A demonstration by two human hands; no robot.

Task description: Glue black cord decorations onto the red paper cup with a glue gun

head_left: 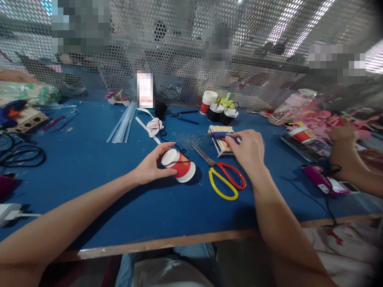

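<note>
Head view shows the left hand gripping a red-and-white paper cup, tilted on its side between thumb and fingertips. Beyond the scissors, the right hand grasps a blue glue gun at a wooden stand.

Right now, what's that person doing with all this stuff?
The person's left hand holds a red and white paper cup, tipped over, with black yarn across it. The right hand grips a blue glue gun at a small stick rack. Scissors lie on the blue table between the hands. On the right, another person's hand is by some pink pieces.
</note>
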